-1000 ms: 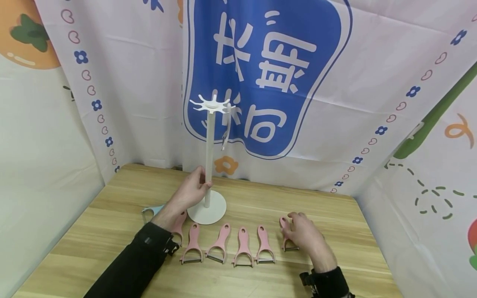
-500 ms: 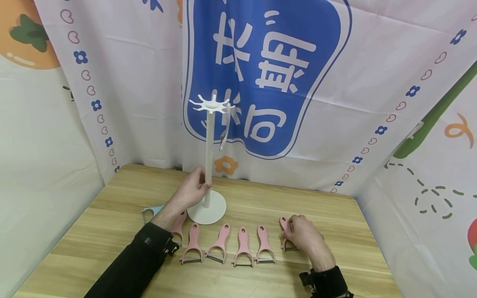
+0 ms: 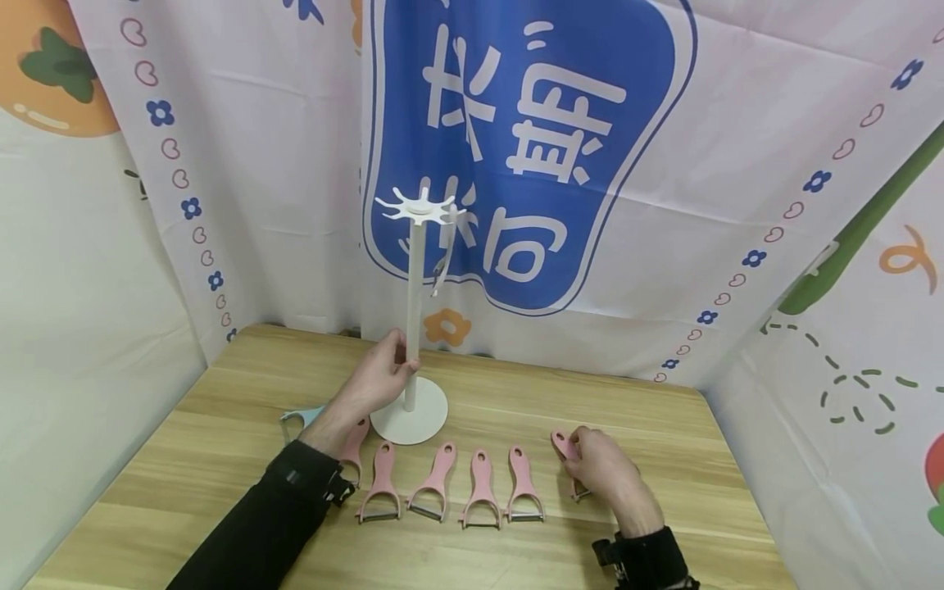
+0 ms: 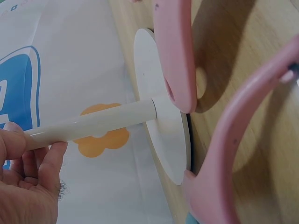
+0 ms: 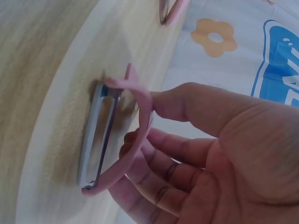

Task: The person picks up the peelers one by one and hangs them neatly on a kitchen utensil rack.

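Pale wood of the table (image 3: 701, 467) runs from the right hand's (image 3: 603, 465) fingers out to its right edge; to their left lie four pink peelers (image 3: 482, 471) in a loose row. That thumb and fingers pinch another pink peeler (image 3: 564, 445). Farther off, the left hand's (image 3: 374, 378) thumb and fingers clamp the white stand (image 3: 415, 287) by its pole, above the base. Behind both sets of fingers hangs a printed curtain (image 3: 664, 246).

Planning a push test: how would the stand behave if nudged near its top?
The stand seems stiff: its pole is straight. Unheld, it may tip: it's tall for its base. Rolling looks unlikely: that base is flat.
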### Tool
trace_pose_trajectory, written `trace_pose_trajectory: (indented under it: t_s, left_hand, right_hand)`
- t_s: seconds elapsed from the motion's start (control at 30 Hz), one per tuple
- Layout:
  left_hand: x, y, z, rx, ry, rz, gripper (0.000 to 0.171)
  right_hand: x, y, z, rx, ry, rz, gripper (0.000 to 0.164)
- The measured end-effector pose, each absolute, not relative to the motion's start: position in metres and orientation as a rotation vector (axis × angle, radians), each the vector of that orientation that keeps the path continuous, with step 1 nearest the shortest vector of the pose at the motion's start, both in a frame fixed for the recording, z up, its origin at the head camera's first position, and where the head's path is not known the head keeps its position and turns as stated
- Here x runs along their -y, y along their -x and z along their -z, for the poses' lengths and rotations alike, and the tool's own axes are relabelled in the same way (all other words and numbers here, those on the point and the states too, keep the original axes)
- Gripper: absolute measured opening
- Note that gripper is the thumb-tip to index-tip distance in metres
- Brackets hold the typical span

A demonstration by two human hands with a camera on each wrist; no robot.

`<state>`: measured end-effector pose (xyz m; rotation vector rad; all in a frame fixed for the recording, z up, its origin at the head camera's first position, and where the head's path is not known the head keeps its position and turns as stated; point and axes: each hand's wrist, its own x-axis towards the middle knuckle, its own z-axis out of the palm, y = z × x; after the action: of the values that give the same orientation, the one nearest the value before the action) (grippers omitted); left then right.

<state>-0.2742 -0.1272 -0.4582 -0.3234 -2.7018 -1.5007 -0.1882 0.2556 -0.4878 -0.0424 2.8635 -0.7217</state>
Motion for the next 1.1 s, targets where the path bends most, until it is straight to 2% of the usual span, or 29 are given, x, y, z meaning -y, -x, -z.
trace_pose_trajectory:
  t_s: [0.53, 1.1]
  left_hand:
    - [0.128, 0.274, 0.460, 2.694, 0.335, 1.515, 0.019]
    - [0.127, 0.277, 0.464, 2.688, 0.339, 1.485, 0.016]
  right_hand:
    - [-0.254, 0.185, 0.473, -2.781, -0.014, 0.949, 0.048]
    - [-0.247, 0.186, 0.454, -3.083, 0.126, 0.796, 0.049]
